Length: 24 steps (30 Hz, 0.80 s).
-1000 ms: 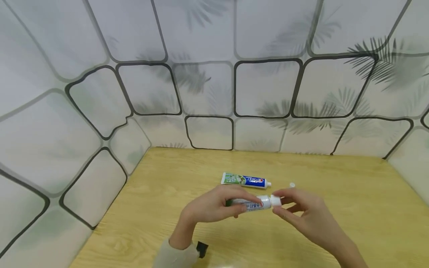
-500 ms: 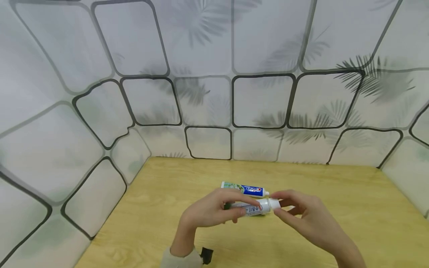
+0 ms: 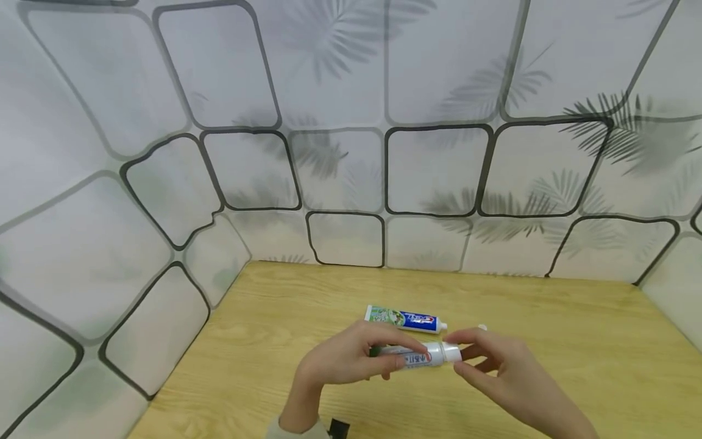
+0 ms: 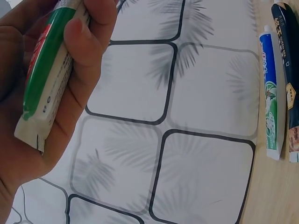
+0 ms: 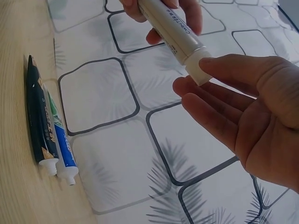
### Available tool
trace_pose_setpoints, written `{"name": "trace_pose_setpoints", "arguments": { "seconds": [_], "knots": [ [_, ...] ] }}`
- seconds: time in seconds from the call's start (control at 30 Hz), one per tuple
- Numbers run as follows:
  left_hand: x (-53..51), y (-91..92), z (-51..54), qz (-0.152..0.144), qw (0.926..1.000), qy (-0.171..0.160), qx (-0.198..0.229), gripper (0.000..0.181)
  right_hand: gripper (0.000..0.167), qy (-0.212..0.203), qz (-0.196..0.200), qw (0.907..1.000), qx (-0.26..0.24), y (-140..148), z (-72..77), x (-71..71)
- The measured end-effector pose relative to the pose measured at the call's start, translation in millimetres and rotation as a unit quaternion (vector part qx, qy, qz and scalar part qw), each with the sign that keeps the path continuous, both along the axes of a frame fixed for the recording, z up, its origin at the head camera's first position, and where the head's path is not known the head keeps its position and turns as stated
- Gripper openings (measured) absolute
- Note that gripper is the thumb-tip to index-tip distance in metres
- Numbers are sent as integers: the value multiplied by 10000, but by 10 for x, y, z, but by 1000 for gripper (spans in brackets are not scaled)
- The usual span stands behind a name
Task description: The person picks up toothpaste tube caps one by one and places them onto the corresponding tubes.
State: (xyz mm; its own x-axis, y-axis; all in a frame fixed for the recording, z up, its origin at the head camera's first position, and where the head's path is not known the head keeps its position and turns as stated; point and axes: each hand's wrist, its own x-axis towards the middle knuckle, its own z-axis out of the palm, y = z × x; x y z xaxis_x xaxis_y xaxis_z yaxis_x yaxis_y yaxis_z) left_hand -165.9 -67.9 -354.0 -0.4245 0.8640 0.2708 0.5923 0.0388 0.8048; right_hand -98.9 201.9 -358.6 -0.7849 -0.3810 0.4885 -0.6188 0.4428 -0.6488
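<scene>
Yellow, wood-grained table (image 3: 247, 347) below; above it, the left hand (image 3: 351, 360) at nine o'clock curls round, and the right hand (image 3: 504, 369) at three pinches, a white tube (image 3: 434, 353) and its cap (image 3: 452, 352) respectively. I'd squeeze lightly, keeping cap straight.

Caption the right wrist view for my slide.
Right hand pinches the white cap, left hand holds the toothpaste tube; a black tube and a blue-green tube lie on the table.
</scene>
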Motion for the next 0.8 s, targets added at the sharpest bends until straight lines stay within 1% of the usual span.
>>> {"name": "trace_pose_setpoints", "arguments": {
  "seconds": [0.23, 0.37, 0.57, 0.63, 0.73, 0.8],
  "knots": [
    [14, 10, 1, 41, 9999, 131, -86, 30, 32, -166, -27, 9998, 118, 23, 6, 18],
    [16, 13, 6, 39, 9999, 84, -63, 29, 30, -231, -60, 9996, 154, 24, 4, 24],
    [13, 4, 19, 35, 9999, 136, -53, 29, 32, -66, -98, 9998, 141, 20, -3, 17],
    [19, 2, 19, 47, 9998, 203, -59, 29, 33, 2, -51, 9999, 130, 28, -16, 17],
    [29, 3, 21, 86, 9998, 150, -90, 29, 34, 51, 7, 9999, 140, 43, -40, 13],
    [32, 2, 21, 100, 9997, 195, -121, 29, 35, 99, 28, 9998, 172, 48, -56, 6]
  ]
}}
